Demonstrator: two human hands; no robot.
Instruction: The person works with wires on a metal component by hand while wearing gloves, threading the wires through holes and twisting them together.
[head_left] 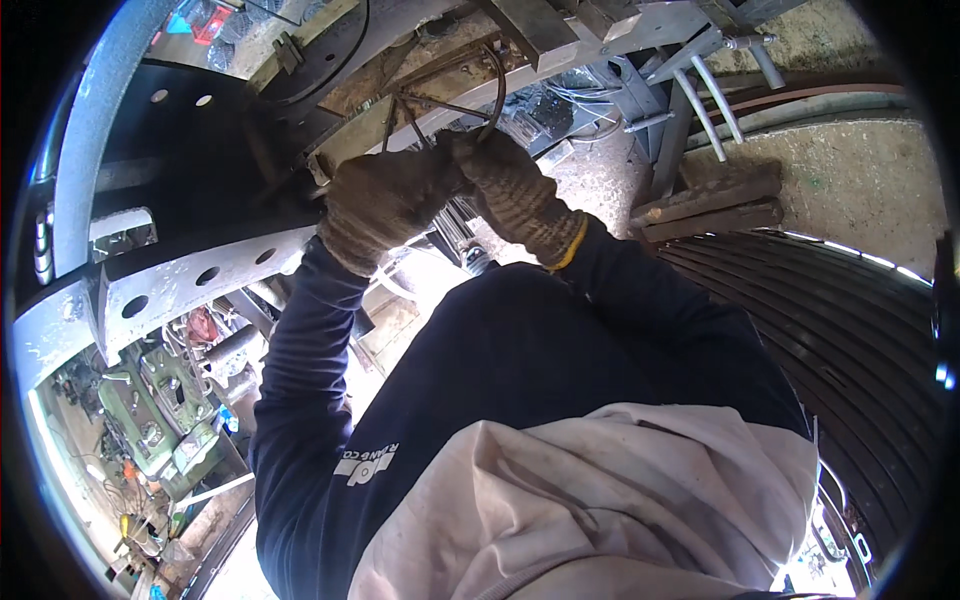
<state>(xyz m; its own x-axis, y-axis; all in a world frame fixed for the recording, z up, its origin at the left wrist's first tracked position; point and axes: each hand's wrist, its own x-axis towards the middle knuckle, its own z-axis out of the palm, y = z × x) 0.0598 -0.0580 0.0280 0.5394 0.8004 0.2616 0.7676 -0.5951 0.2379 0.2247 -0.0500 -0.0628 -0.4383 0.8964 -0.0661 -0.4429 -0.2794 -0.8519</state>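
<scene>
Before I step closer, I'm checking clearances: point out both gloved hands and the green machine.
Left hand point(385, 205), head view: glove's back.
Right hand point(512, 188), head view: glove's back.
Green machine point(148, 412), head view: green body.

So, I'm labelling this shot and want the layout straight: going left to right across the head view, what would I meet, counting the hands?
Green machine → gloved left hand → gloved right hand → stacked timbers.
</scene>
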